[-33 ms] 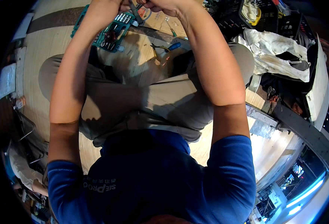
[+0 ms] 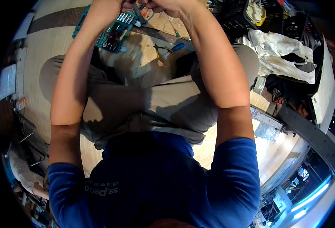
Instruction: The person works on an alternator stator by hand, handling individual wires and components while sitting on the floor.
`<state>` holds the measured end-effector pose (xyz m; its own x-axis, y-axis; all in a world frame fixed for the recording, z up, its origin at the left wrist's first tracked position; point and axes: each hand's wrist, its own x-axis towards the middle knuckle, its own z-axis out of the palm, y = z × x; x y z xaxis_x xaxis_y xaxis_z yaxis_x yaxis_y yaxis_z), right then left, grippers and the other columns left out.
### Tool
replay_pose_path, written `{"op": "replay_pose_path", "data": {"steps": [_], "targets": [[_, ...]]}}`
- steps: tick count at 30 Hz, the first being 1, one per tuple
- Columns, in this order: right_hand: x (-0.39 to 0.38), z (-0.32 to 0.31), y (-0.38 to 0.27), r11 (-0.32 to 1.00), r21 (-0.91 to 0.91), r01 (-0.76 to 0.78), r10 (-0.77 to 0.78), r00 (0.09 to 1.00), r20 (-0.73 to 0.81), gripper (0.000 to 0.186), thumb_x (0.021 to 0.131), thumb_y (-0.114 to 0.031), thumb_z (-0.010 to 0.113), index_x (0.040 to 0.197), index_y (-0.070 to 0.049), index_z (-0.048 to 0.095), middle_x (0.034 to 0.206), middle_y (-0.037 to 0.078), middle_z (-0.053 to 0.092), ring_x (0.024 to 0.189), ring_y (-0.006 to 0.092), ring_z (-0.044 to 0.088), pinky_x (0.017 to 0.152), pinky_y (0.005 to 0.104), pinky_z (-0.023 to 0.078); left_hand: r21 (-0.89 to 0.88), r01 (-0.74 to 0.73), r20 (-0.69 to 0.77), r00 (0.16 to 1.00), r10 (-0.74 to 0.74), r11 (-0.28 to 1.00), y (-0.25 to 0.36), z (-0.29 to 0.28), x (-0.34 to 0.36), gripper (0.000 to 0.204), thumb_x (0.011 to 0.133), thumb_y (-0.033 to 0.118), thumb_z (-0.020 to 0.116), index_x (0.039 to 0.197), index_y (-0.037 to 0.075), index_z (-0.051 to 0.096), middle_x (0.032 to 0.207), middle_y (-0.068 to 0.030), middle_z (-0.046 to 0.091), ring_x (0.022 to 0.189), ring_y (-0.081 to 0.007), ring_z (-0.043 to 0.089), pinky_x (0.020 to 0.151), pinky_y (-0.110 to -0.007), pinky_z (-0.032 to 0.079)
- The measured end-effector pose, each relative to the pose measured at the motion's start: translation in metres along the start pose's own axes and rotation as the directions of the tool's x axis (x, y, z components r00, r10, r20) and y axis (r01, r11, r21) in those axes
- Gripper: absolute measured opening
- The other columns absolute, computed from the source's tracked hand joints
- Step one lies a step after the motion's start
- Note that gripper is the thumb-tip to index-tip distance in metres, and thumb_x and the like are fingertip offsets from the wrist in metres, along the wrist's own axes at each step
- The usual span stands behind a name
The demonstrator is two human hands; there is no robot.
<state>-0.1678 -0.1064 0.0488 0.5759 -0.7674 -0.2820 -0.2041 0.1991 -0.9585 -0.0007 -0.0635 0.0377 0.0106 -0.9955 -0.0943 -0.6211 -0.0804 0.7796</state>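
Observation:
Both of my hands meet at the upper edge, partly cut off by the frame. My left hand [image 2: 112, 7] is closed, its fingertips curled around something small and dark. Close beside it, my right hand [image 2: 170, 7] has its fingers bent and pressed together near the same spot. A flat, dark grey strip [image 2: 139, 15] slants down between the hands; which hand grips it, I cannot tell. Below my left hand lies an open green socket set case [image 2: 118, 36] with rows of metal sockets. Under my right hand is a sheet of brown cardboard [image 2: 160, 23] bearing a green-handled screwdriver [image 2: 176, 32].
Yellow-handled pliers [image 2: 158, 52] and a blue-handled screwdriver [image 2: 177, 47] lie on the wooden floor [image 2: 135, 57] before my crossed legs. To the right, black crates [image 2: 270, 17] stand behind a stained white cloth [image 2: 279, 51]. Another person's arm [image 2: 40, 190] shows at lower left.
The fingers of both hands have shifted slightly around the dark piece. A small orange glint beside the pliers is gone. Arms and tools stay in place.

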Motion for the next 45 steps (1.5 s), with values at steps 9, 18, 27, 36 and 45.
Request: {"op": "replay_pose_path", "data": {"steps": [9, 18, 27, 36, 45], "targets": [[0.008, 0.020, 0.014, 0.956, 0.288, 0.044, -0.074, 0.993, 0.092, 0.016, 0.094, -0.022, 0.060, 0.088, -0.009, 0.067, 0.064, -0.004, 0.055, 0.052, 0.0061, 0.046, 0.046, 0.0211, 0.034, -0.980, -0.021, -0.026, 0.999, -0.022, 0.196, -0.010, -0.008, 0.016, 0.023, 0.097, 0.013, 0.045, 0.109, -0.004, 0.054, 0.085, -0.0085, 0.061, 0.073, -0.0207, 0.058, 0.070, -0.031, 0.050], [0.015, 0.002, 0.024, 0.960, 0.271, 0.069, -0.152, 0.942, 0.299, 0.016, 0.092, -0.021, 0.062, 0.087, -0.006, 0.067, 0.064, -0.003, 0.056, 0.053, 0.0069, 0.045, 0.048, 0.0213, 0.035, -0.964, 0.249, 0.196, 0.901, 0.388, -0.090, 0.002, -0.045, 0.011, 0.021, 0.098, 0.018, 0.045, 0.101, 0.000, 0.054, 0.061, 0.0050, 0.034, 0.049, -0.0061, 0.031, 0.047, -0.022, 0.028], [-0.002, -0.014, 0.002, 0.962, -0.255, 0.099, -0.110, 0.993, -0.029, 0.020, 0.091, -0.019, 0.061, 0.084, -0.002, 0.068, 0.064, 0.002, 0.060, 0.052, 0.0102, 0.050, 0.048, 0.0264, 0.040, -0.198, 0.110, 0.416, 0.909, -0.018, 0.974, 0.025, -0.028, -0.011, 0.021, 0.095, 0.019, 0.053, 0.087, 0.002, 0.063, 0.064, -0.0001, 0.054, 0.055, -0.0092, 0.047, 0.051, -0.022, 0.039], [-0.002, 0.006, 0.000, 0.995, 0.072, 0.067, -0.063, 0.997, -0.047, 0.023, 0.093, -0.020, 0.058, 0.083, -0.003, 0.068, 0.067, 0.002, 0.062, 0.053, 0.0089, 0.049, 0.048, 0.0240, 0.036, -0.831, 0.085, 0.126, 0.991, 0.037, 0.550, -0.013, 0.002, 0.012, 0.021, 0.096, 0.012, 0.047, 0.090, -0.003, 0.061, 0.080, -0.0121, 0.066, 0.073, -0.0223, 0.064, 0.067, -0.031, 0.052], [-0.002, 0.025, 0.012, 0.985, 0.167, 0.034, -0.024, 0.998, -0.062, 0.018, 0.089, -0.022, 0.066, 0.090, -0.004, 0.069, 0.065, 0.000, 0.058, 0.052, 0.0055, 0.046, 0.043, 0.0181, 0.031, -0.973, 0.028, 0.038, 0.999, 0.039, 0.227, -0.008, -0.008, 0.015, 0.026, 0.099, 0.014, 0.043, 0.111, -0.007, 0.054, 0.090, -0.0117, 0.061, 0.091, -0.0286, 0.061, 0.091, -0.039, 0.049]]}}
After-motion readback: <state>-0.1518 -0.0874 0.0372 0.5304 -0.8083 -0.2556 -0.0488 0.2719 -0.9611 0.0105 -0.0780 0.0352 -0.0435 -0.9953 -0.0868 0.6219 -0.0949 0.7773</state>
